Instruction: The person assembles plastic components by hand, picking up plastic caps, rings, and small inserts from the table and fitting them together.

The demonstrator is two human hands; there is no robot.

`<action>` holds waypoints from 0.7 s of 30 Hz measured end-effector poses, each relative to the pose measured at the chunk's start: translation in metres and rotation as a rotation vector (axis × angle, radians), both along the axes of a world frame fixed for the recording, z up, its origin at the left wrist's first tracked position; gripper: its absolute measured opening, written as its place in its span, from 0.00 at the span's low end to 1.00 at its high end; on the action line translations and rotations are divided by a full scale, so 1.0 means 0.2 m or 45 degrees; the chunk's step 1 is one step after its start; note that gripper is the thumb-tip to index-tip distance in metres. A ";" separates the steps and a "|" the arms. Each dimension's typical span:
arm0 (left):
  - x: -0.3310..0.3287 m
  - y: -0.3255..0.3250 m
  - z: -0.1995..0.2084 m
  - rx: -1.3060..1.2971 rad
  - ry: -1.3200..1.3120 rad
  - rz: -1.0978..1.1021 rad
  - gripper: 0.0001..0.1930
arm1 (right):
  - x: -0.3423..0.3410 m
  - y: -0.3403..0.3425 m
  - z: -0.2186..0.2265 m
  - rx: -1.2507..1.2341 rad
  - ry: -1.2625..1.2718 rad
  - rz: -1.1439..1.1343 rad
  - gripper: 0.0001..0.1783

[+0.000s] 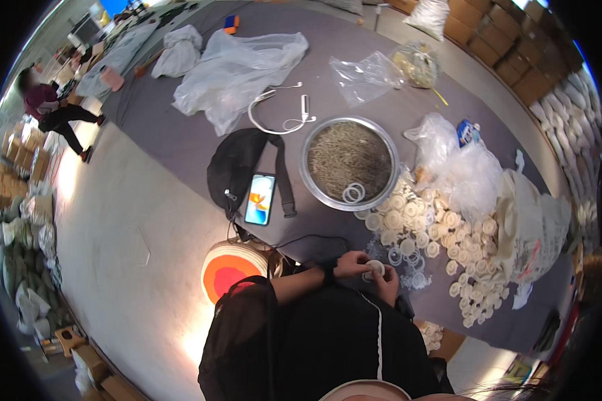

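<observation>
Close to my body at the table's near edge, my left hand [352, 264] and my right hand [385, 285] are closed on a small white round plastic part [376, 266] between their fingertips. Fingers hide some of it. Just beyond my hands lie translucent plastic rings [396, 255] and tiny clear pieces [418, 281]. To their right spreads a heap of cream round plastic parts [451, 220]. A metal basin [307, 175] holds a mass of small brownish-grey pieces [348, 150], too fine to name. White rings [353, 193] rest on top of them.
Left of the basin are a black waist bag [231, 164] and a lit phone [260, 199]. Clear plastic bags [458, 167] and a white sack [532, 227] border the heap. An orange-red round stool [231, 271] stands at my left. Far left, a person [50, 107] walks.
</observation>
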State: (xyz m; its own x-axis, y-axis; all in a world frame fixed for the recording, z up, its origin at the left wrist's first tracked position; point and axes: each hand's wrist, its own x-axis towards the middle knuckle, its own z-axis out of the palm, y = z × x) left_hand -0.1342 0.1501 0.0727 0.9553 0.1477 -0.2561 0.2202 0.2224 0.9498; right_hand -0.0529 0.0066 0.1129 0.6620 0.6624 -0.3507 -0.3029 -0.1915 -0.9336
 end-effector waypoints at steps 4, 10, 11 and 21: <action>0.01 -0.04 0.00 -0.426 -0.025 -0.001 0.18 | 0.04 -0.07 -0.05 -0.004 0.032 -0.013 0.16; 0.07 -0.07 0.01 -0.373 0.259 -0.169 0.14 | 0.12 -0.17 -0.11 -0.001 0.164 0.138 0.17; 0.09 -0.08 0.00 -0.343 0.306 -0.202 0.13 | 0.13 -0.19 -0.11 -0.030 0.215 0.107 0.17; 0.54 -0.27 0.07 -0.562 0.254 0.444 0.08 | 0.51 -0.64 -0.11 -0.142 0.561 -0.309 0.14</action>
State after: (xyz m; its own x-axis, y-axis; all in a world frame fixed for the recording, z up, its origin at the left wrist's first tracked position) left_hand -0.0267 0.0964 0.0866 0.7966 0.2830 -0.5343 0.2276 0.6783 0.6987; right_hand 0.0497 -0.1210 0.0917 0.5658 0.4507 -0.6905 -0.7109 -0.1578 -0.6854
